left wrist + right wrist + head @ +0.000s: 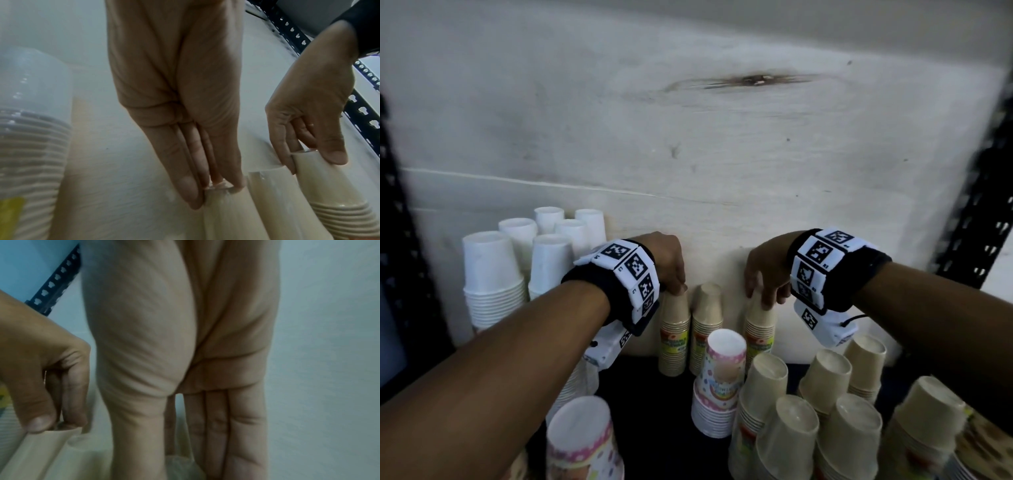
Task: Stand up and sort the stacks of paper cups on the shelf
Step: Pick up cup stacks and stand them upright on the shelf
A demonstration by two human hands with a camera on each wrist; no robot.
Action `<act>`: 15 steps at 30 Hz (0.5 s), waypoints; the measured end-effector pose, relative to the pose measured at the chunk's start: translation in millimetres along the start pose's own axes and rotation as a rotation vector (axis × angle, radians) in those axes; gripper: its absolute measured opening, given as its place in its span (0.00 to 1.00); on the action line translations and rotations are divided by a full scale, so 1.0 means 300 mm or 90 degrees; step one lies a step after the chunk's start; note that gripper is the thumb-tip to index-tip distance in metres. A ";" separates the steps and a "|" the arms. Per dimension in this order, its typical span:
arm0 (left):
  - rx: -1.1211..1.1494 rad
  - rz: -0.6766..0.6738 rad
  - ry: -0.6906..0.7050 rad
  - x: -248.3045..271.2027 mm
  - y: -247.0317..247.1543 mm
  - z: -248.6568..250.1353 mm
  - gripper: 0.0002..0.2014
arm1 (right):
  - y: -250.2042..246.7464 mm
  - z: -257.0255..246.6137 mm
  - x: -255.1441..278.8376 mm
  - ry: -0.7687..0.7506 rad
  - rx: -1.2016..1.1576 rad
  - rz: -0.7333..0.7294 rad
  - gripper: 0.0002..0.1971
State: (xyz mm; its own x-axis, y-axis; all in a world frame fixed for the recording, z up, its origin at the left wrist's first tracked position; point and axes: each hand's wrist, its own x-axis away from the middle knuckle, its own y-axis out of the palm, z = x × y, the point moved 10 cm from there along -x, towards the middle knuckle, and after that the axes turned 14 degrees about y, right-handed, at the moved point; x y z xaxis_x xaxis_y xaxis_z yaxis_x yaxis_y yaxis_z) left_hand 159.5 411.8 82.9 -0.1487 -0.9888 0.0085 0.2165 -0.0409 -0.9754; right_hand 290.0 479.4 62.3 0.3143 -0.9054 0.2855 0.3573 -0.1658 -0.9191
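Observation:
Three slim tan paper cup stacks stand upside down against the back wall. My left hand (pixel 676 286) pinches the top of the left tan stack (pixel 674 330); the left wrist view shows my left hand (pixel 218 190) with thumb and fingers closed on that stack (pixel 226 216). My right hand (pixel 762 294) grips the top of the right tan stack (pixel 759 334), with its thumb in front and fingers behind in the left wrist view (pixel 312 155). The middle tan stack (pixel 707 318) stands untouched between them. In the right wrist view the right hand (pixel 185 459) covers most of its stack.
White cup stacks (pixel 493 274) crowd the back left. Pink patterned stacks (pixel 722 377) stand in front of the tan ones. Several wider tan stacks (pixel 825 377) fill the front right. Black perforated uprights (pixel 989 212) frame the dark shelf board (pixel 640 394).

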 end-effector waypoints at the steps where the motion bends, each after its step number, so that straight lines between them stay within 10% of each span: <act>1: 0.001 0.000 0.000 0.000 0.000 -0.001 0.16 | -0.002 -0.007 0.000 -0.012 -0.019 -0.019 0.18; 15: 0.002 0.008 -0.019 0.004 -0.003 -0.002 0.16 | -0.056 -0.067 0.076 -0.037 0.035 0.025 0.23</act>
State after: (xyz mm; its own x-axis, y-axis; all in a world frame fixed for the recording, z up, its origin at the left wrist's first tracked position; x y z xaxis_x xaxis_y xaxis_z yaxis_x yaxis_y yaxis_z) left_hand 158.4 410.6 83.7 -0.1180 -0.9930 0.0033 0.2213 -0.0296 -0.9748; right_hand 273.5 453.8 78.9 0.3790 -0.8865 0.2655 0.3909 -0.1067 -0.9142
